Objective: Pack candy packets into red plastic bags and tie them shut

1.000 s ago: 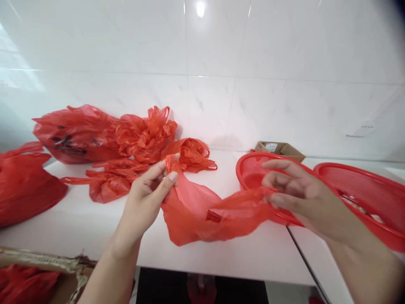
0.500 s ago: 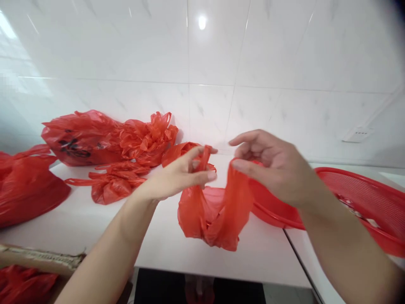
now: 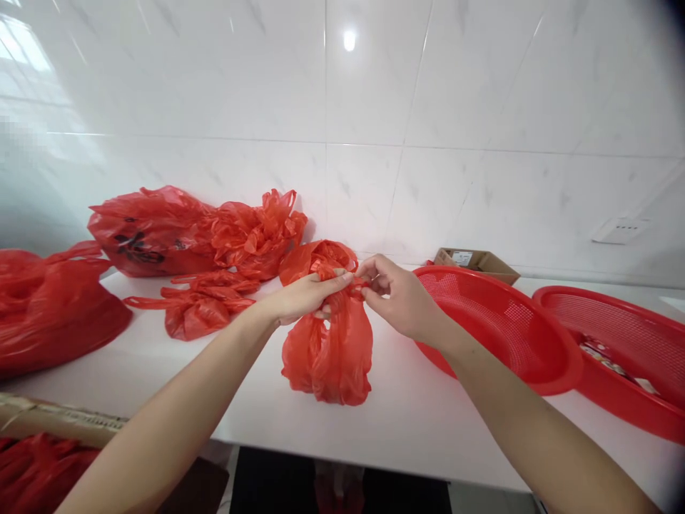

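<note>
A small red plastic bag (image 3: 332,357) hangs or rests over the white table in front of me, its body rounded and its top gathered. My left hand (image 3: 310,293) is closed around the gathered neck, thumb on top. At the same spot my right hand (image 3: 393,293) pinches the handle ends between thumb and fingers. Whatever the bag contains is hidden. Right behind it lies another red bag (image 3: 294,260), partly covered by my left hand and the held bag.
Left on the white table (image 3: 257,414) are a flat red bag (image 3: 200,307), filled red bags (image 3: 155,235) and a large red bag (image 3: 48,314). Two red baskets (image 3: 481,321) (image 3: 631,385) stand right, a small cardboard box (image 3: 489,264) behind. A carton (image 3: 64,417) with red bags is lower left.
The bag's two handles, held apart before, are now drawn together in one bunch. My right hand has moved left to meet my left hand, and the bag's opening has closed up.
</note>
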Demonstrator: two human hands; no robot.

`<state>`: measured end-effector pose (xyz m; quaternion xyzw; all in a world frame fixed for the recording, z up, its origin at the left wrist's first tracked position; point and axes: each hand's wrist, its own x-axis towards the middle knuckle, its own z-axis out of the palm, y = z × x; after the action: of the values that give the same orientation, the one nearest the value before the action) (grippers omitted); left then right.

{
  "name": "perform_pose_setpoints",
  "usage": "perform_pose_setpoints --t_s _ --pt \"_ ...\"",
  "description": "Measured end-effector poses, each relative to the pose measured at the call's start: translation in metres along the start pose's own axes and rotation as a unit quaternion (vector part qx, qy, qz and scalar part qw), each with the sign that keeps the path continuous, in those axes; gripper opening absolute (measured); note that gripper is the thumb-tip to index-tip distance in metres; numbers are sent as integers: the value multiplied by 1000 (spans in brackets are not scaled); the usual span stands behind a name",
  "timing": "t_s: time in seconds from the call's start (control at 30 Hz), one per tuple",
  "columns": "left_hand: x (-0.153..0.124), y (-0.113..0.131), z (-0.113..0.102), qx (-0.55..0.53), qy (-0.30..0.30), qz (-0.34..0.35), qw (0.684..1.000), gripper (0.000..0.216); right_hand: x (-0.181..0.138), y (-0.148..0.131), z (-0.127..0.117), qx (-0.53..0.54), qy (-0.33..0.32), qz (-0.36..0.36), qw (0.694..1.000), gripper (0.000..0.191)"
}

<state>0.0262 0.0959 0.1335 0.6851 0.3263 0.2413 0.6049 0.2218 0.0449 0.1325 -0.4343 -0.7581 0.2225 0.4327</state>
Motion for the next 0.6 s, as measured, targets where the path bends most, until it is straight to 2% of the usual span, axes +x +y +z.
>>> perform_pose_setpoints --t_s 0.07,0.2,0.27,0.33,0.4,0.47,0.53,0.6 --pt "-2 1 -1 1 -21 19 1000 34 -10 -11 0 33 29 -29 999 15" --pt "-11 7 -3 85 -84 97 988 29 -23 -28 3 102 -74 -85 988 10" --pt "-14 9 -4 141 -93 116 979 18 -20 -22 9 101 -28 -85 991 6" --pt "-14 7 -2 184 -85 125 971 14 -13 -7 17 99 32 -36 994 14" --pt "-12 0 3 232 -47 141 961 20 -6 11 25 115 23 49 992 24" --pt "-9 -10 8 296 40 161 941 26 -3 26 32 157 -25 116 980 28" --pt "-7 -21 14 359 135 196 903 30 -4 35 37 207 -71 138 966 28" --pt "-8 -31 17 397 185 243 866 31 -8 41 38 247 -112 133 953 25"
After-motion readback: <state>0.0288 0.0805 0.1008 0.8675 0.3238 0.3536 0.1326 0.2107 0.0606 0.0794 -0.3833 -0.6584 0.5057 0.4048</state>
